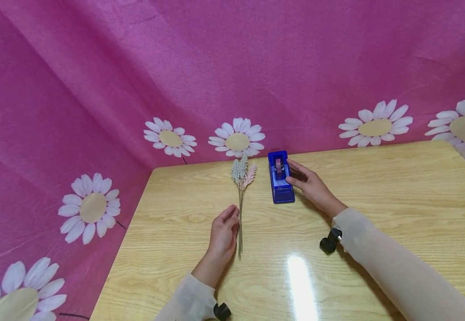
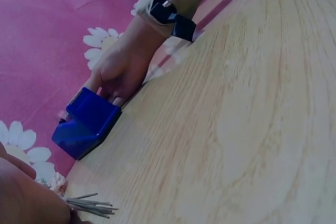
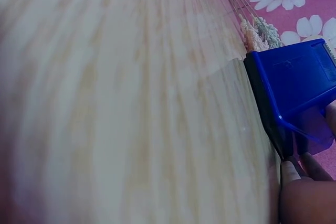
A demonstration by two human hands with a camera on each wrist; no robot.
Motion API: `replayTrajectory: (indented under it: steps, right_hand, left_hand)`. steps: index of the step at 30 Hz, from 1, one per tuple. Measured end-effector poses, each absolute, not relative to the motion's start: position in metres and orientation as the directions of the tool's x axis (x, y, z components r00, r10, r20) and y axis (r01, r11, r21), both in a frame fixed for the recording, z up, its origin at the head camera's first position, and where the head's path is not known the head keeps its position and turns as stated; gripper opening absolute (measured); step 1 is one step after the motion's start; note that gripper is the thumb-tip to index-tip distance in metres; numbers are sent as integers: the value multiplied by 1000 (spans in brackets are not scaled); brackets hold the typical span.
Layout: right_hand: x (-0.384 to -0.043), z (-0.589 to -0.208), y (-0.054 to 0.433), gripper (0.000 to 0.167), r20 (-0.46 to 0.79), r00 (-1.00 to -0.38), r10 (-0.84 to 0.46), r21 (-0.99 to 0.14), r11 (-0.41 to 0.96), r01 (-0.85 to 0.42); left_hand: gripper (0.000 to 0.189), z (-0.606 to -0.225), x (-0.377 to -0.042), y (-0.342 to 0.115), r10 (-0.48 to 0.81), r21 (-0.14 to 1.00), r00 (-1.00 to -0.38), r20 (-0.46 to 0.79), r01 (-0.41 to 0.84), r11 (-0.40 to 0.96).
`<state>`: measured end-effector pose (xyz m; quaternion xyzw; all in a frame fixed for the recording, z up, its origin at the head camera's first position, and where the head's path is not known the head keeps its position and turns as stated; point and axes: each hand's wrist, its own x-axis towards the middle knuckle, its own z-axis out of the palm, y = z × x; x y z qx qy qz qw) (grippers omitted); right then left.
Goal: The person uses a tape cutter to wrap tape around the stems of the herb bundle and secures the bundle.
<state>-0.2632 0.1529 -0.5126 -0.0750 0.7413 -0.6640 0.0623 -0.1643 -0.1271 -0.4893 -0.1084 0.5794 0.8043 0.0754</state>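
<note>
A blue tape dispenser (image 1: 283, 195) stands on the wooden table near its back edge, with a roll of tape inside. My right hand (image 1: 314, 187) grips its right side, thumb toward the front and fingers farther back. To the left of the dispenser is a small bunch of artificial flower sprigs (image 1: 239, 171), pale grey-green and pink, with long thin stems. My left hand (image 1: 223, 234) holds the stems from the left, fingertips and thumb against them. In the left wrist view, the stem ends (image 2: 97, 206) stick out past the left hand, which hides their middle.
The light wooden table (image 1: 392, 191) has a bright reflection toward the front. Behind it and along its left side hangs a pink cloth (image 1: 296, 71) printed with large white daisies. Both wrists carry small black cameras.
</note>
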Motion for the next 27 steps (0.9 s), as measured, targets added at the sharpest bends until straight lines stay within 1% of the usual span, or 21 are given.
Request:
replayTrajectory:
  steps: [5, 11, 16, 19, 22, 27]
  right_hand:
    - [-265, -511, 152, 64, -4, -982, -187, -996, 92, -14]
    - [-266, -510, 153, 64, -30, -985, -170, -994, 107, 12]
    - [-265, -508, 158, 66, -44, -984, -173, -990, 142, 19]
    - [-263, -505, 163, 66, -37, -983, -181, -981, 194, 2]
    - [-259, -500, 170, 65, -40, -981, -191, -961, 277, -15]
    - [-247, -492, 186, 64, -51, -980, -195, -913, 407, -34]
  left_hand:
    - [56, -487, -166, -130, 5, 915, -960, -280, -268, -302]
    - [49, -483, -173, -134, 29, 919, -952, -303, -300, -256]
    - [47, -479, -182, -140, 63, 937, -953, -296, -302, -172]
    - [46, -476, -187, -145, 72, 957, -958, -278, -283, -70]
    - [47, -472, -193, -151, 84, 965, -962, -261, -257, 49]
    - [52, -464, -203, -162, 132, 947, -975, -177, -133, 292]
